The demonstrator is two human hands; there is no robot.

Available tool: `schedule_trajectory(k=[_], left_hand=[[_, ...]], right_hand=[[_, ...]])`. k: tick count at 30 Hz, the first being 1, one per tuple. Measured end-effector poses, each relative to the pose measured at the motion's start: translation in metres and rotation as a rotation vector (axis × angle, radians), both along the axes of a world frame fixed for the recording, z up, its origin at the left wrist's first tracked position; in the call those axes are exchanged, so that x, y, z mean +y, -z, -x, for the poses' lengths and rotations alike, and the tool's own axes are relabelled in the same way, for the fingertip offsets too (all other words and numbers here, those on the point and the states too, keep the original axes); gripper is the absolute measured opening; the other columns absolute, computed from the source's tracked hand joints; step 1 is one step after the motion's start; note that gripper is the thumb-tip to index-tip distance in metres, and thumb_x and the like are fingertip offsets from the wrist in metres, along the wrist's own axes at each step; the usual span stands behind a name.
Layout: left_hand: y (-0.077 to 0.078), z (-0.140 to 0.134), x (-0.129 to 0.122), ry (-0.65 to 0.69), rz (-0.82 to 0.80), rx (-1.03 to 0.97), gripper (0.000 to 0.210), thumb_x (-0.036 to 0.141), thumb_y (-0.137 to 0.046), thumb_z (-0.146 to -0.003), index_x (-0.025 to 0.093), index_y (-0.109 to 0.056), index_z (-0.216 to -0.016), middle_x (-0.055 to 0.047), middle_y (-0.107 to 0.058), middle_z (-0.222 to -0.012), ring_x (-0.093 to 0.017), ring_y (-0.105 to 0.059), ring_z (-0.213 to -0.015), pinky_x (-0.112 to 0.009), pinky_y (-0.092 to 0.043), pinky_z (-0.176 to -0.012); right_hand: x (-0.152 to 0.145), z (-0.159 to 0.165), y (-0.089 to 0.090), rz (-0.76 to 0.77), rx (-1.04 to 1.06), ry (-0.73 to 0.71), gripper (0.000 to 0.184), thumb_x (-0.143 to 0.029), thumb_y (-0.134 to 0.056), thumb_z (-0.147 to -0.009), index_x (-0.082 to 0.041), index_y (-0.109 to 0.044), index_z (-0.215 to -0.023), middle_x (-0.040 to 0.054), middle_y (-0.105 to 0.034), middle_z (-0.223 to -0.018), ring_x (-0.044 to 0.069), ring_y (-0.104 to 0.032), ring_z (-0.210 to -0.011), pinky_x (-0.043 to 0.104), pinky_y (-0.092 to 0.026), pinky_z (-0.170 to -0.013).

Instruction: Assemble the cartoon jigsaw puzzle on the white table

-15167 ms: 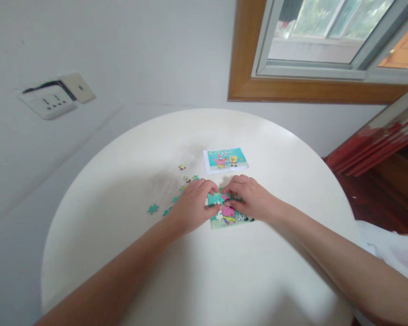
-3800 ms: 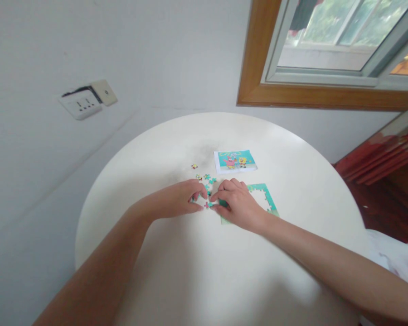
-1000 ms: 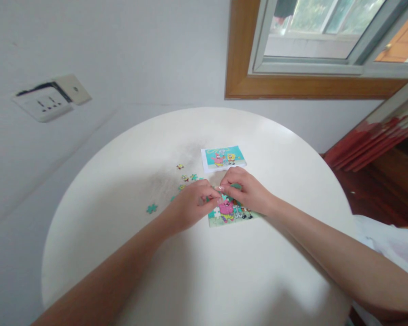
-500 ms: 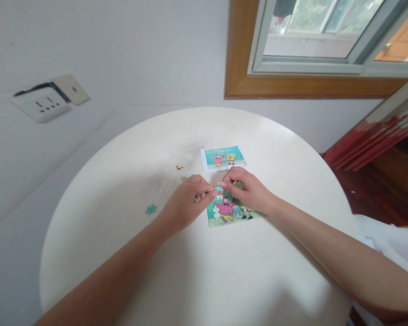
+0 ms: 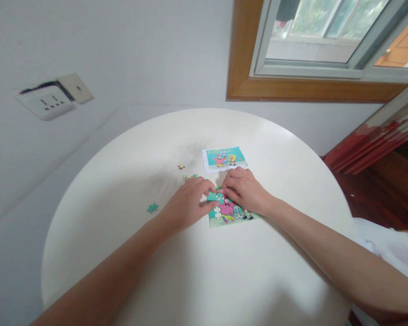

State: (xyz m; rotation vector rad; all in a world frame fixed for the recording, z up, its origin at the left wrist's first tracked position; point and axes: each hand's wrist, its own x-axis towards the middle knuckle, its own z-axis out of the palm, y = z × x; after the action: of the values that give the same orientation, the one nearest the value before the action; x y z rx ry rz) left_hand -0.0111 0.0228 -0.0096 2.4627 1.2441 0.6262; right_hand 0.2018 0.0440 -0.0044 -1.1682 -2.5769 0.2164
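A partly assembled jigsaw puzzle (image 5: 227, 212) with a pink starfish figure lies flat on the table, with white gaps on its left side. At its left edge my left hand (image 5: 192, 199) has thumb and forefinger apart, with nothing between them. My right hand (image 5: 245, 190) rests over the puzzle's upper part, fingers bent together and fingertips down on a teal puzzle piece (image 5: 219, 197) near the upper left. Those fingertips partly hide the piece, and the hand covers the puzzle's upper right.
Behind the puzzle lies a reference picture card (image 5: 224, 157). Loose pieces are scattered to the left: a teal piece (image 5: 153, 208), a yellowish piece (image 5: 181, 166) and others beside my left hand. The round white table (image 5: 98, 226) meets the wall, below a window frame (image 5: 313, 90).
My left thumb and forefinger have parted from the teal piece that both hands held. My right fingers have lowered onto the puzzle. The view has shifted slightly.
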Motion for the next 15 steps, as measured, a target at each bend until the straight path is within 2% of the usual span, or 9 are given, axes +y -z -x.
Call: schedule_trajectory(k=[5,10,15], left_hand=[[0.0043,-0.0018,-0.0009,0.001,0.012,-0.001,0.024,0.028,-0.069,-0.079,0.020,-0.055,-0.096,-0.001,-0.056,-0.086,-0.020,-0.053,-0.084,-0.033,-0.041,-0.078],[0.0020,-0.0022,-0.0010,0.000,0.027,-0.012,0.024,0.029,-0.068,-0.079,0.020,-0.053,-0.095,0.000,-0.056,-0.085,-0.019,-0.053,-0.084,-0.033,-0.041,-0.079],[0.0013,-0.0028,-0.0017,-0.001,0.041,-0.014,0.023,0.029,-0.067,-0.079,0.020,-0.053,-0.095,-0.001,-0.056,-0.086,-0.020,-0.053,-0.086,-0.034,-0.041,-0.080]], right_hand=[[-0.0001,-0.0002,-0.0015,-0.007,-0.002,-0.006,0.022,-0.033,-0.051,-0.094,-0.019,-0.065,-0.085,0.0058,-0.058,-0.091,0.021,-0.047,-0.093,0.034,-0.030,-0.079],[-0.0001,-0.0002,-0.0006,0.023,0.006,-0.021,0.022,-0.033,-0.052,-0.094,-0.019,-0.065,-0.084,0.0056,-0.058,-0.091,0.020,-0.047,-0.093,0.033,-0.030,-0.079],[-0.0013,-0.0001,-0.0009,-0.030,-0.027,-0.028,0.020,-0.033,-0.052,-0.094,-0.019,-0.065,-0.087,0.0056,-0.057,-0.092,0.021,-0.046,-0.093,0.034,-0.029,-0.079]])
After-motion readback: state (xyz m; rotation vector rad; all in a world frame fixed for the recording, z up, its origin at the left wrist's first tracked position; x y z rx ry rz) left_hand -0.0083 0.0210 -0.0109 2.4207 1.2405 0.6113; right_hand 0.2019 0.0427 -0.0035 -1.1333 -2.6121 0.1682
